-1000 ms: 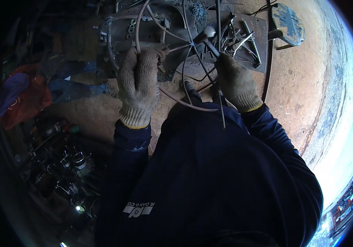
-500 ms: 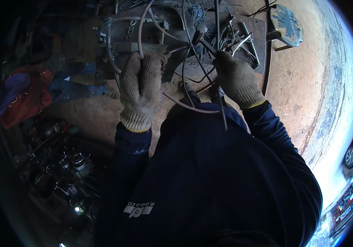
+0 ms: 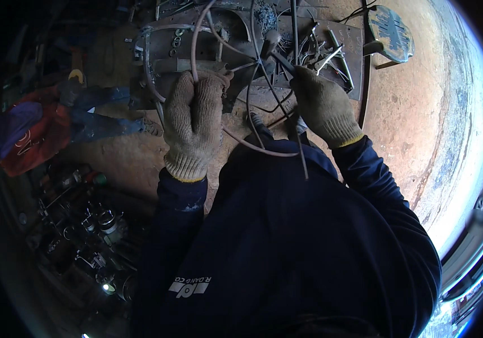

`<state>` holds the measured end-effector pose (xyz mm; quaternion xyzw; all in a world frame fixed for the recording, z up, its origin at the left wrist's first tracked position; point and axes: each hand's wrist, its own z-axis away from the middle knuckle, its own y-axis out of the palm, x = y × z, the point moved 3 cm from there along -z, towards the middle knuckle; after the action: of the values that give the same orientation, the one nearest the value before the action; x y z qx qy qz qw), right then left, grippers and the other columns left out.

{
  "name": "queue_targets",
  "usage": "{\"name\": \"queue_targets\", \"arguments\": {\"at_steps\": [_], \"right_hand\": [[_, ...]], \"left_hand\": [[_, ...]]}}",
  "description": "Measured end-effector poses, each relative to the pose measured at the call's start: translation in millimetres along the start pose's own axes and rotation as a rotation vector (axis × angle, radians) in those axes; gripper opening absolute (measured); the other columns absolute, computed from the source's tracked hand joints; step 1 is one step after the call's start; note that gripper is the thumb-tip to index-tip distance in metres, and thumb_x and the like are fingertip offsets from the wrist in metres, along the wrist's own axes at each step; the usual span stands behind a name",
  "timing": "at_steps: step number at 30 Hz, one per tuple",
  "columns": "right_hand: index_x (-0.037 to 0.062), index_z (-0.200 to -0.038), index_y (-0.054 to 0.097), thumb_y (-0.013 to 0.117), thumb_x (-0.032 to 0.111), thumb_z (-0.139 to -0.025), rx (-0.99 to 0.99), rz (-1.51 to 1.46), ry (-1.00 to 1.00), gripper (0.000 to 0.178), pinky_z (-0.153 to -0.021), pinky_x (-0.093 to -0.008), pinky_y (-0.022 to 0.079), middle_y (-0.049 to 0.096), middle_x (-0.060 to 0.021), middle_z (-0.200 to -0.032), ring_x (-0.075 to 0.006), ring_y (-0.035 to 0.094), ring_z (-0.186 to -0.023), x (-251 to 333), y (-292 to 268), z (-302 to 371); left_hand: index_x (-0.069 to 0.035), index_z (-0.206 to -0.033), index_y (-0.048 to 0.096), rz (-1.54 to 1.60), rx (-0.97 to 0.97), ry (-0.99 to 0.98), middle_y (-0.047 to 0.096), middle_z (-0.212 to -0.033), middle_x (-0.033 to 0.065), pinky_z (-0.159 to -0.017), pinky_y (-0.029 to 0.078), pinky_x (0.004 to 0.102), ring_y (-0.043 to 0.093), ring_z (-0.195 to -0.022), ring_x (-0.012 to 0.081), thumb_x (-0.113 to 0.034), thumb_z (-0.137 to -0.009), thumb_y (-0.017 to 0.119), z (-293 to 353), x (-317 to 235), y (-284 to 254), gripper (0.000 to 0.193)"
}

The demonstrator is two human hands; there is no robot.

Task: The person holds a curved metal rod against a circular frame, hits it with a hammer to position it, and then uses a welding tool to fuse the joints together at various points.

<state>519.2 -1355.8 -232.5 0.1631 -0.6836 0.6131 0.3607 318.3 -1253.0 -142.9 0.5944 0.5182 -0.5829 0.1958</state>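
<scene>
My left hand [image 3: 193,115], in a beige knit glove with a yellow cuff edge, is closed around a curved rod of a bent metal-rod frame [image 3: 195,40]. Several of the frame's rods cross at a joint near the middle, and others arc back over my lap. In my right hand [image 3: 327,107], gloved the same way, is a hammer [image 3: 273,39]. Its handle slants up and left from my fist, and its head is beside the rod crossing. Whether the head touches a rod I cannot tell.
Under the frame is a dark metal work table [image 3: 354,48]. Hand tools [image 3: 323,56] lie at its right, metal rings [image 3: 177,40] at its left. A worn stool [image 3: 390,34] stands beyond on the right. Another person [image 3: 38,129] is at left, above dark machinery [image 3: 106,225]. A car [image 3: 478,242] shows far right.
The hammer head has shifted slightly up and the rods slightly left. My left hand has hardly moved. At right, the car has moved nearer. The person at left has shifted a little.
</scene>
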Motion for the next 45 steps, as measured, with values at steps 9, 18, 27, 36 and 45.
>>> {"name": "queue_targets", "arguments": {"at_steps": [9, 18, 27, 36, 45], "right_hand": [[0.0081, -0.119, 0.063, 0.057, 0.025, -0.101, 0.005, -0.021, 0.037, 0.026, -0.074, -0.0479, 0.057, 0.071, -0.0195, -0.097, -0.041, 0.07, -0.089, 0, 3, 7], [0.0097, -0.115, 0.06, 0.055, 0.025, -0.101, 0.036, 0.023, 0.071, 0.021, -0.069, -0.049, 0.057, 0.072, -0.0181, -0.095, -0.0395, 0.071, -0.085, -3, 12, 9], [0.0087, -0.117, 0.06, 0.056, 0.025, -0.101, 0.049, 0.036, 0.116, 0.023, -0.068, -0.0493, 0.057, 0.072, -0.0171, -0.092, -0.0385, 0.072, -0.084, -1, 11, 10], [0.0097, -0.125, 0.06, 0.058, 0.025, -0.101, 0.056, 0.074, 0.093, 0.029, -0.067, -0.0456, 0.057, 0.073, -0.0167, -0.095, -0.0368, 0.072, -0.082, -8, 8, 9], [0.0154, -0.141, 0.057, 0.067, 0.018, -0.095, -0.083, 0.042, -0.295, 0.047, -0.059, -0.038, 0.058, 0.072, -0.0099, -0.09, -0.0281, 0.073, -0.076, -28, 6, 14]], "left_hand": [[0.005, -0.103, 0.067, -0.33, -0.001, 0.132, 0.071, -0.095, 0.0171, -0.078, 0.057, 0.0313, 0.071, -0.088, 0.0219, -0.009, -0.101, 0.058, 3, -6, -4, 0.017], [0.006, -0.113, 0.068, -0.159, -0.012, 0.062, 0.067, -0.113, 0.0209, -0.08, 0.061, 0.0377, 0.069, -0.1, 0.0298, -0.001, -0.094, 0.068, 7, 24, -13, 0.02], [0.003, -0.126, 0.066, -0.531, 0.054, 0.228, 0.06, -0.122, 0.0253, -0.088, 0.061, 0.0367, 0.067, -0.107, 0.033, 0.004, -0.091, 0.071, 15, 32, -17, 0.035], [0.005, -0.124, 0.066, -0.871, 0.025, 0.372, 0.059, -0.124, 0.0249, -0.089, 0.061, 0.039, 0.066, -0.108, 0.0352, 0.008, -0.088, 0.071, 15, 31, -11, 0.036], [0.004, -0.123, 0.067, -0.985, -0.041, 0.677, 0.061, -0.122, 0.0238, -0.088, 0.062, 0.0391, 0.067, -0.107, 0.0361, 0.01, -0.086, 0.071, 7, 8, -7, 0.038]]}}
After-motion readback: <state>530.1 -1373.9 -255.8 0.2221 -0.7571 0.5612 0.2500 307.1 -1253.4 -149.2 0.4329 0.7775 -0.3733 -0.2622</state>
